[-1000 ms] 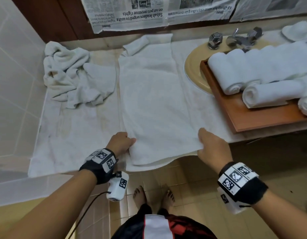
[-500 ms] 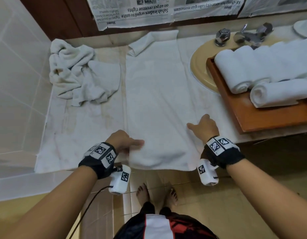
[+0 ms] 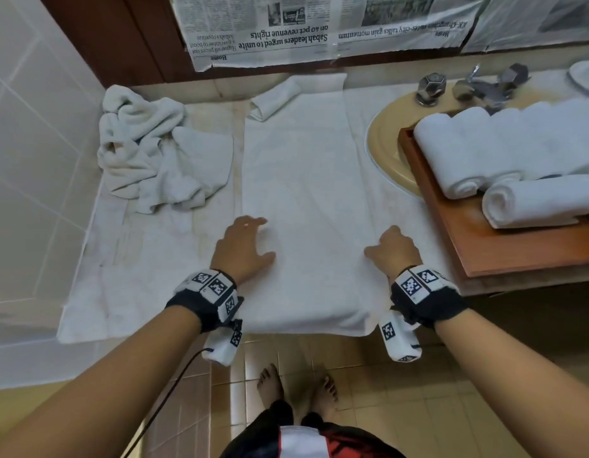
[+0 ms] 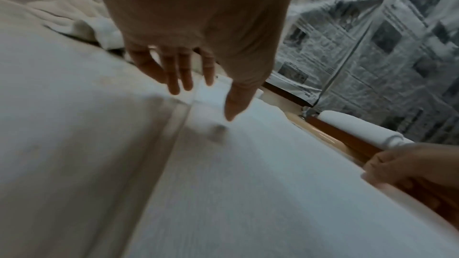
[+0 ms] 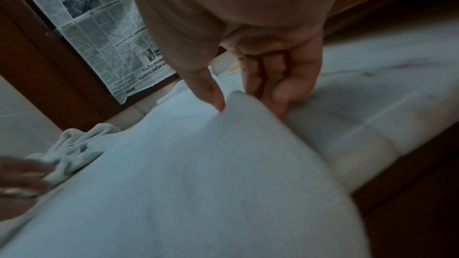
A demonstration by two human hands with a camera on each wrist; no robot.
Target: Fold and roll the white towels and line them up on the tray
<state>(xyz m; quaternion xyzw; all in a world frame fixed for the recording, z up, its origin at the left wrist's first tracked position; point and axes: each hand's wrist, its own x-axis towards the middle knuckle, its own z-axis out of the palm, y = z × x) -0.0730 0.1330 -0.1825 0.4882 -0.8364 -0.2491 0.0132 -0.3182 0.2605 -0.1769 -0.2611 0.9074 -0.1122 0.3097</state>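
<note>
A long white towel (image 3: 303, 193), folded lengthwise, lies flat on the counter and its near end hangs over the front edge. My left hand (image 3: 243, 242) is over its left edge with fingers (image 4: 174, 74) straight and spread, holding nothing. My right hand (image 3: 394, 249) is at the towel's right edge; in the right wrist view the thumb and curled fingers (image 5: 275, 93) pinch that edge of the towel (image 5: 198, 183) and raise it slightly. Several rolled white towels (image 3: 451, 160) lie on the wooden tray (image 3: 504, 252) at the right.
A heap of crumpled white towels (image 3: 154, 153) lies at the back left of the counter. The tray sits over a beige sink (image 3: 385, 150) with a chrome faucet (image 3: 478, 87) behind. Newspaper (image 3: 286, 28) covers the back wall. A tiled wall bounds the left side.
Both hands left the towel's near end and moved forward along its side edges. The left hand opened flat; the right hand now pinches the right edge.
</note>
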